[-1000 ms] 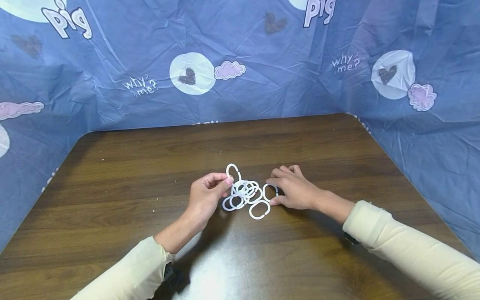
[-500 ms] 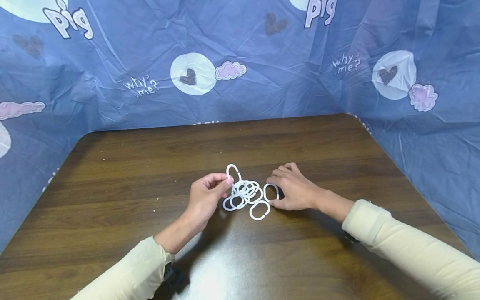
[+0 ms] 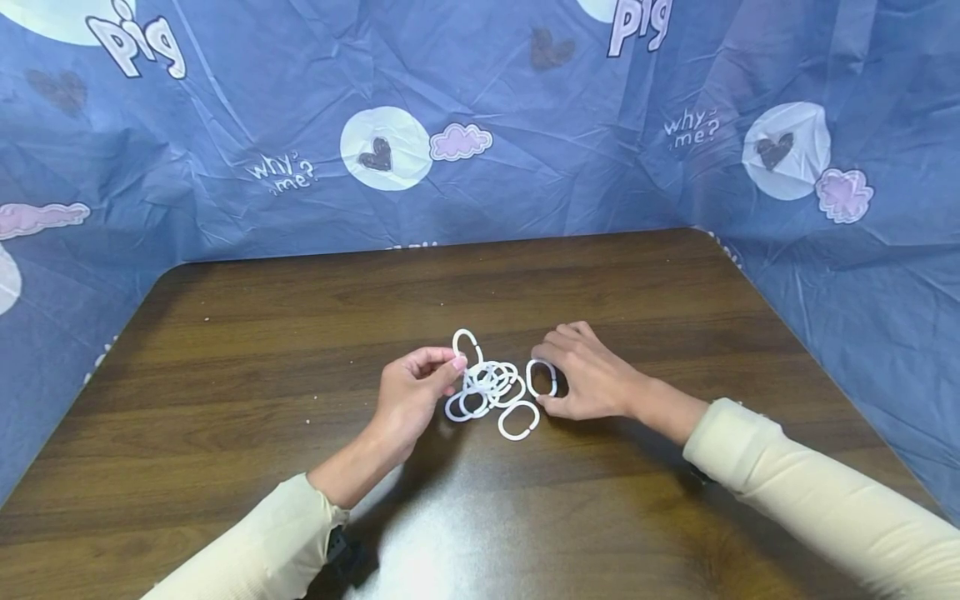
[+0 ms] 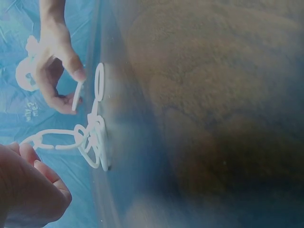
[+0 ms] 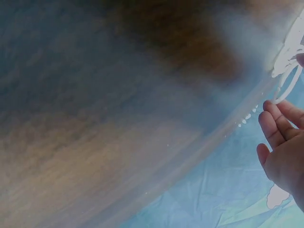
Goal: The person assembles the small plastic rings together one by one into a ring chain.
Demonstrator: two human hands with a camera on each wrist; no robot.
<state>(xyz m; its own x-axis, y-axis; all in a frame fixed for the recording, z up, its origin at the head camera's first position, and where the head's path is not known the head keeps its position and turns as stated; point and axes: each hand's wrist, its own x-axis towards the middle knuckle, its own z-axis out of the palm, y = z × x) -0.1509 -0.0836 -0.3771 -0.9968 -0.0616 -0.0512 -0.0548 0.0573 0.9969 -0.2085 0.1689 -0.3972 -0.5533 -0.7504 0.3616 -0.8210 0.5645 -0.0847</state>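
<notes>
Between thumb and fingers my left hand [image 3: 410, 390] pinches a white open-ended plastic ring [image 3: 467, 335], raised at the left of a pile of similar white rings [image 3: 491, 385]. The left wrist view shows this raised ring [image 4: 58, 132] hooked through others in a chain. To the right of the pile, my right hand [image 3: 588, 375] grips a single ring [image 3: 529, 379] by its edges with thumb and fingers. That ring [image 4: 76, 96] is lifted off the table in the left wrist view. One more ring [image 3: 519, 437] lies flat at the front right of the pile.
Everything stands on a brown wood-grain table [image 3: 300, 350]. Blue printed cloth [image 3: 480, 75] hangs behind it and along both sides. Small white specks are scattered over the tabletop.
My right hand has taken hold of the single ring and raised it slightly, away from the ring lying in front. The left hand keeps its place.
</notes>
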